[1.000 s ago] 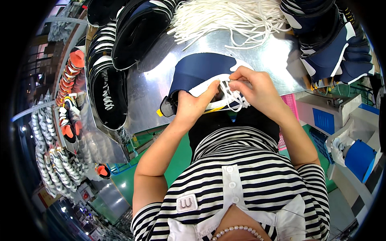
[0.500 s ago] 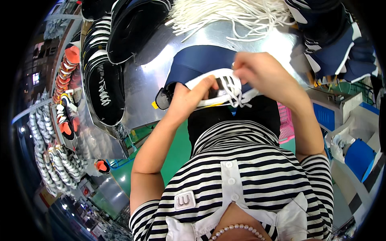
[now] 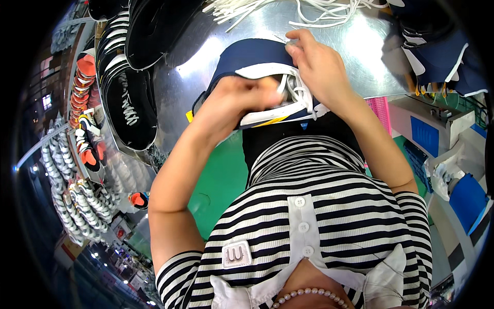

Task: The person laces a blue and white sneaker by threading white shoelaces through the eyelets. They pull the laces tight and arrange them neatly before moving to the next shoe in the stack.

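A navy shoe upper (image 3: 252,54) with white trim lies across the near edge of the metal table (image 3: 355,67), over my lap. A yellow tab shows at its heel end. The white shoelace (image 3: 298,92) runs through its eyelet area in loose loops. My left hand (image 3: 239,98) reaches over the upper's opening, its fingers smeared by motion beside the laces. At the far side of the upper is my right hand (image 3: 321,67), thumb and fingers pinched together. What they pinch is too small to make out.
Loose white laces (image 3: 252,10) lie at the table's far edge. Black shoe uppers (image 3: 136,103) are stacked on the left, navy uppers (image 3: 435,64) on the right. A pink basket (image 3: 380,114) stands below the table edge. Orange-lined shoe parts (image 3: 82,98) line the far left.
My right hand has moved up and away from the laces to the upper's far side. My left hand has shifted from gripping the white trim to over the opening. The view has shifted slightly.
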Motion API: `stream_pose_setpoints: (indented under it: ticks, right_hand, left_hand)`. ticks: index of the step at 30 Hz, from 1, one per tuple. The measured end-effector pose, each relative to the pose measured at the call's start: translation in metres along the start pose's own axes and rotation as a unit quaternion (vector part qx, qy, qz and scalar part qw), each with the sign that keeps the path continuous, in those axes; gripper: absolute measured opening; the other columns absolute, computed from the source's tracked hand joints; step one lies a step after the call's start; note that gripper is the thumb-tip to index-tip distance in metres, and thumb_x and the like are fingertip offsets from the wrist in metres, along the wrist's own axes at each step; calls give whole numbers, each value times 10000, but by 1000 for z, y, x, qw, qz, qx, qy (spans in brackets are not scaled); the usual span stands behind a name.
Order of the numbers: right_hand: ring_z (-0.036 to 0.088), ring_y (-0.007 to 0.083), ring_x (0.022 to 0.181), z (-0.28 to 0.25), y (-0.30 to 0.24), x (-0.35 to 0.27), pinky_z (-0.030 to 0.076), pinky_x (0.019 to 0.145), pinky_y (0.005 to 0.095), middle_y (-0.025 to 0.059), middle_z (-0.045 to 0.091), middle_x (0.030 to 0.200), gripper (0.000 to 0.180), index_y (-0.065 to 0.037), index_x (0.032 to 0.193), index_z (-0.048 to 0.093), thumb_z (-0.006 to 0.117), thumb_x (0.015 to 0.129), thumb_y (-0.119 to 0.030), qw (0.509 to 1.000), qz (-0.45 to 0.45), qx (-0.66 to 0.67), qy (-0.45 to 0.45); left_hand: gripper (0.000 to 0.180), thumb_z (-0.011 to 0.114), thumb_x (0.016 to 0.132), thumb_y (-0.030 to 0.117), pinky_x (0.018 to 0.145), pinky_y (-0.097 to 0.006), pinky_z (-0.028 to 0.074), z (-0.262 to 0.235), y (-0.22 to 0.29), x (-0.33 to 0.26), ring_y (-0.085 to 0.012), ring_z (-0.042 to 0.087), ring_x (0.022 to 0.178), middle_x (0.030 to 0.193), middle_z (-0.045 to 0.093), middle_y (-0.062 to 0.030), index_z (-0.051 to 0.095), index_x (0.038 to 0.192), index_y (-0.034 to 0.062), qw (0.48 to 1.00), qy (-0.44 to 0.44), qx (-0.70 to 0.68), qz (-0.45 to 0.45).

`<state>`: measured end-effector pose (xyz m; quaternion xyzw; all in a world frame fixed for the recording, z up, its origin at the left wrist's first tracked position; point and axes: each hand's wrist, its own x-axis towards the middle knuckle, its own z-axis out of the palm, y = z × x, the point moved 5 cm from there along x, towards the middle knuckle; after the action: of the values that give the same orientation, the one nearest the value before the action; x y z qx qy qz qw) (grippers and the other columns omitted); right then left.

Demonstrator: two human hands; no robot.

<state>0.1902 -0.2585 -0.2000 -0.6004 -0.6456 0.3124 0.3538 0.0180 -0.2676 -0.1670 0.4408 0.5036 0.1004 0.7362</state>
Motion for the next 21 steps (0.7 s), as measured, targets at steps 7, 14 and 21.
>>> stream_pose_setpoints:
  ticks: [7, 14, 21]
  right_hand:
    - [676, 355, 842, 1, 10, 2, 507, 797, 442, 147, 704, 850, 303, -35, 1208, 553, 514, 990, -242, 995, 86, 33, 23]
    - [609, 149, 649, -29, -4, -24, 466, 615, 275, 52, 669, 766, 215, -45, 1158, 570, 537, 978, -158, 955, 26, 285, 74]
    - [676, 228, 702, -20, -25, -88, 502, 647, 303, 122, 682, 812, 212, -31, 1166, 498, 565, 979, -106, 981, 56, 177, -55]
  left_hand:
    - [245, 765, 780, 37, 737, -291, 505, -40, 38, -126, -179, 596, 803, 996, 603, -71, 641, 989, 13, 864, 186, -171, 435]
    - [206, 819, 673, 66, 802, -400, 452, 31, -5, -31, -281, 564, 1004, 952, 618, -71, 625, 740, 51, 760, 294, 439, 379]
    - [354, 824, 755, 188, 641, -389, 508, 18, -5, -21, -335, 653, 713, 905, 679, -128, 590, 965, 26, 827, 281, 401, 278]
